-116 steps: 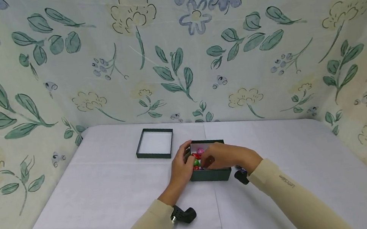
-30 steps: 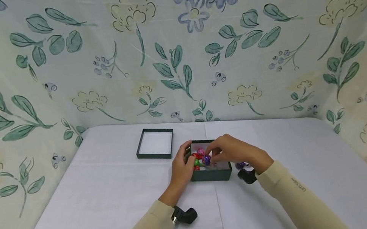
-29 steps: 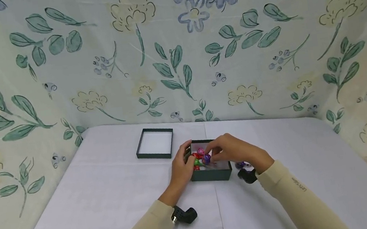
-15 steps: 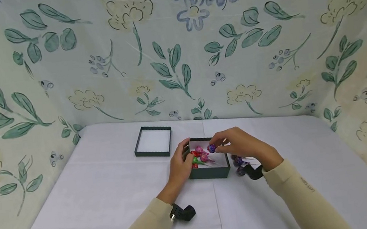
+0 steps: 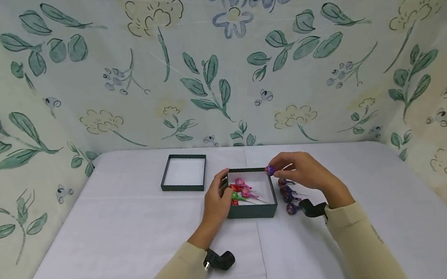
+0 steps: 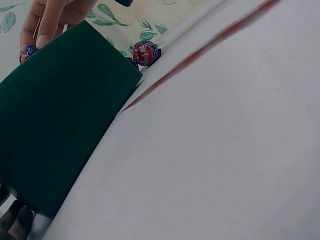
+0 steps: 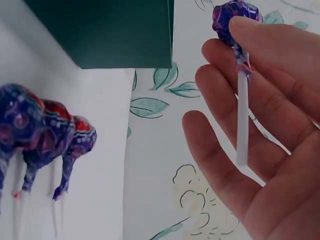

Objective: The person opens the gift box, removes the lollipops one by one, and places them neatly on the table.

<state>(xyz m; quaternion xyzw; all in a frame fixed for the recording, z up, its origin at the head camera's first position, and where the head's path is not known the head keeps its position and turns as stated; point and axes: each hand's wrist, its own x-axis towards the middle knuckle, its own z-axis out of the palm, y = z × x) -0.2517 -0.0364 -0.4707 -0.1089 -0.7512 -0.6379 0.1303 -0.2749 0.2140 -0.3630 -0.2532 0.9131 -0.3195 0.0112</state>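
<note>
In the head view a dark green box [image 5: 253, 211] stands lidless on the table. My left hand [image 5: 215, 208] holds its left side, the thumb near the front corner. Several pink, red and green lollipops [image 5: 245, 192] lie at the box's left inside, partly behind that hand. My right hand [image 5: 302, 170] pinches a purple-wrapped lollipop [image 7: 235, 20] by its head between thumb and fingers, above the box's far right corner. In the right wrist view the white stick runs down across the palm. Several purple lollipops [image 5: 287, 192] lie in a row just right of the box.
The box lid [image 5: 183, 173] lies upturned behind and left of the box, white inside with a green rim. A white cloth [image 5: 115, 246] covers the table. Behind it hangs a flowered curtain [image 5: 214, 66]. A black wrist camera [image 5: 221, 260] sticks out from the left wrist.
My right hand has picked a purple lollipop from inside the box, lifted it out and carried it right to the box's far right corner. My left hand keeps its hold on the box.
</note>
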